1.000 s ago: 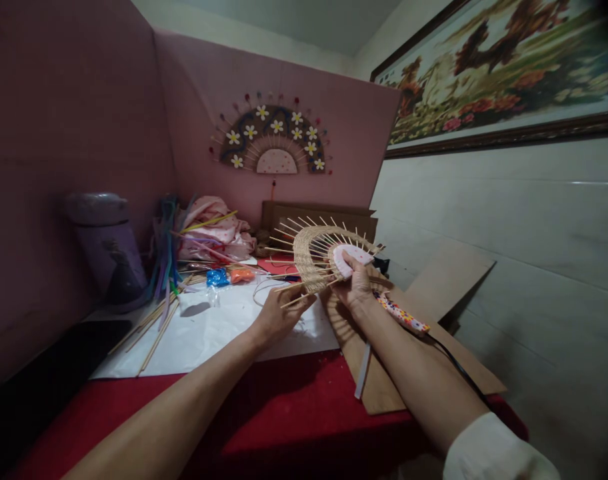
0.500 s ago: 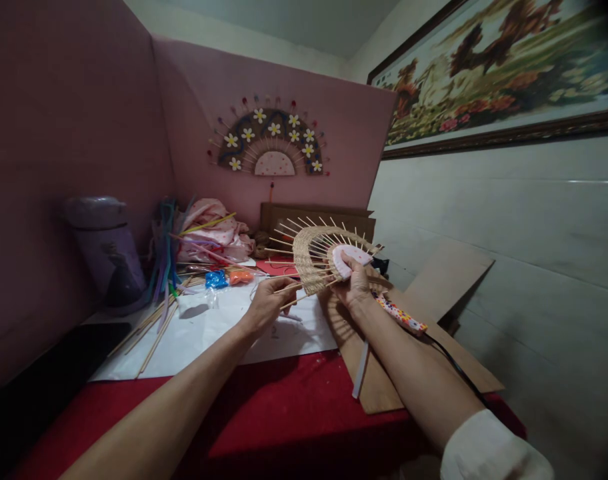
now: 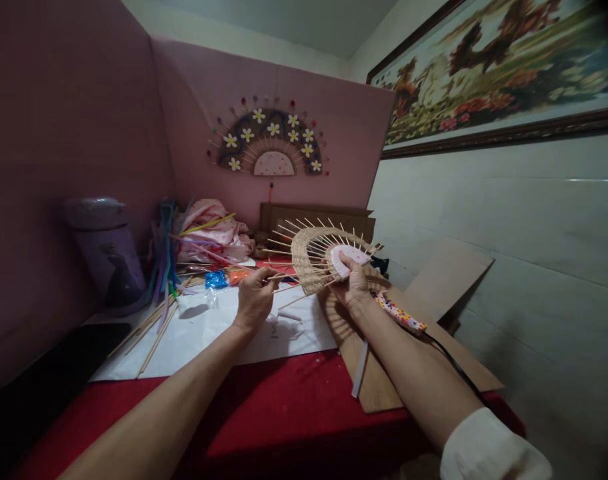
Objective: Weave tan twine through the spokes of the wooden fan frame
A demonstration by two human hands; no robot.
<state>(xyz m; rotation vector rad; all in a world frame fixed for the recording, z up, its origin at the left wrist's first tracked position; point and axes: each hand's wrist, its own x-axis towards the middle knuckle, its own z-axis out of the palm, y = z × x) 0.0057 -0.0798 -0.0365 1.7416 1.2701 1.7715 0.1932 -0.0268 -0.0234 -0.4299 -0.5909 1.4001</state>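
Observation:
A half-round woven fan [image 3: 310, 259] of thin wooden sticks and tan cord is held up over the table. My right hand [image 3: 353, 285] grips its pink half-disc centre [image 3: 345, 257] from below. My left hand [image 3: 255, 297] is closed in a pinch on a thin strand or stick at the fan's lower left edge; which one I cannot make out.
A white sheet [image 3: 219, 329] lies on the red tablecloth [image 3: 284, 413], with loose sticks [image 3: 151, 333], a cardboard piece [image 3: 384, 380] and a spotted tool [image 3: 400, 315]. A lilac flask [image 3: 105, 245], pink cloth [image 3: 211, 230] and a finished flower fan [image 3: 270, 143] on the pink board stand behind.
My left hand has moved up and left from the fan's lowest sticks, closing into a pinch. The right hand and fan stay nearly still.

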